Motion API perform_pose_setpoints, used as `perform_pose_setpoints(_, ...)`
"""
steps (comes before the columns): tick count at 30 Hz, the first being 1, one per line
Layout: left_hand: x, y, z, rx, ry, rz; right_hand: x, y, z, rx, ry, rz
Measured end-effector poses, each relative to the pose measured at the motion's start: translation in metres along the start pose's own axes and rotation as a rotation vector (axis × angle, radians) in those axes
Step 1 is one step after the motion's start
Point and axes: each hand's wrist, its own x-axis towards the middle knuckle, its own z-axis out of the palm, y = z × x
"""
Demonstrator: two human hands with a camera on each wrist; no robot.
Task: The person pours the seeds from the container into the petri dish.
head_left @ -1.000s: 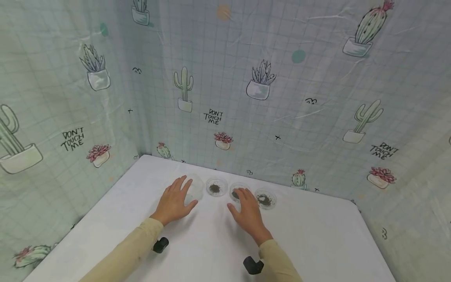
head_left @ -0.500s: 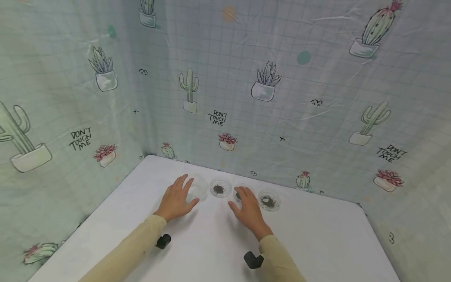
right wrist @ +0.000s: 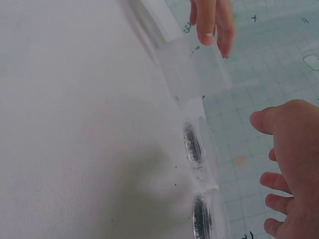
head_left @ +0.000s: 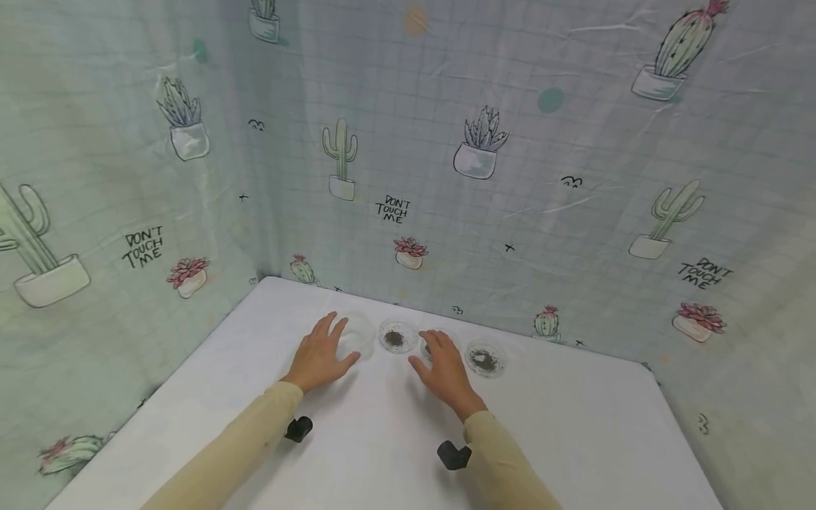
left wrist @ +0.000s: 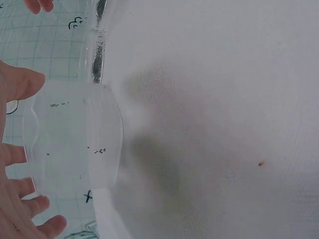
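Observation:
My left hand [head_left: 319, 359] is at the left end of a row of clear vessels, fingers spread. Between its thumb and fingers stands a clear plastic tub [left wrist: 70, 142] with a few dark specks; whether the fingertips touch its rim I cannot tell. To the tub's right is a shallow clear dish [head_left: 398, 336] with dark grains. My right hand [head_left: 444, 372] hovers with loosely bent fingers over a second dish [head_left: 428, 348], mostly hidden by it. At the row's right end, a third dish [head_left: 485, 358] holds dark grains around a whitish patch. Nothing is in the right hand.
The row stands near the back edge of a white table [head_left: 574, 425]. Behind and beside the table hangs a sheet [head_left: 433, 142] printed with cacti. A black device [head_left: 298, 429] sits by the left wrist and another black device [head_left: 454, 455] by the right.
The head view has shifted slightly. Both hands keep nearly the same pose, the right one edging a little left and forward over the second dish. The tub and dishes stay in place.

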Motion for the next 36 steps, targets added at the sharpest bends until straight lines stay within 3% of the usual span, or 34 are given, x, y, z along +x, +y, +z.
perform_pose_setpoints(17, 0.006, -0.006, 0.003, -0.012, 0.020, 0.013, 0.010, 0.005, 0.008, 0.004, -0.021, 0.011)
perform_pose_setpoints(25, 0.011, -0.009, 0.003, -0.020, -0.002, 0.001, 0.017, 0.005, 0.010, 0.027, 0.005, -0.051)
perform_pose_setpoints(36, 0.013, -0.011, 0.008, -0.043, -0.037, -0.030, 0.022, 0.005, 0.018, 0.045, -0.050, -0.013)
